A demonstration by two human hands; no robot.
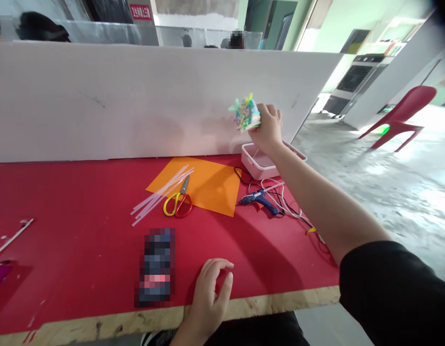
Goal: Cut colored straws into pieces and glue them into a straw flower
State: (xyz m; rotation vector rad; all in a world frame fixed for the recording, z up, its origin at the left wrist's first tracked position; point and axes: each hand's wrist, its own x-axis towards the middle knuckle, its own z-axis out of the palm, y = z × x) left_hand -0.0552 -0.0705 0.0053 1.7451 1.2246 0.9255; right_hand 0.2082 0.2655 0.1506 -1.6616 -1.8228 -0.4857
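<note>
Bundle (246,115) of thin multicoloured pieces was gripped in the right hand (268,125), held up before the white board (153,96) near the pink box (258,168). The left hand (213,290), thumb and fingertips apart, was near the red table's (81,206) front edge, right of a blurred dark object (155,266). Scissors (184,189) and pale pink strips (161,193) overlapped the orange paper (215,187), and a blue glue gun (261,198) lay just beside that sheet.

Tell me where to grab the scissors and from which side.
Take the scissors by the yellow and red handle loops, coming from the near table edge, probably with the left hand, which looks unoccupied. They lie flat, loops toward that edge and blades pointing away over the orange sheet, so this approach should keep clear of the blades.
</note>
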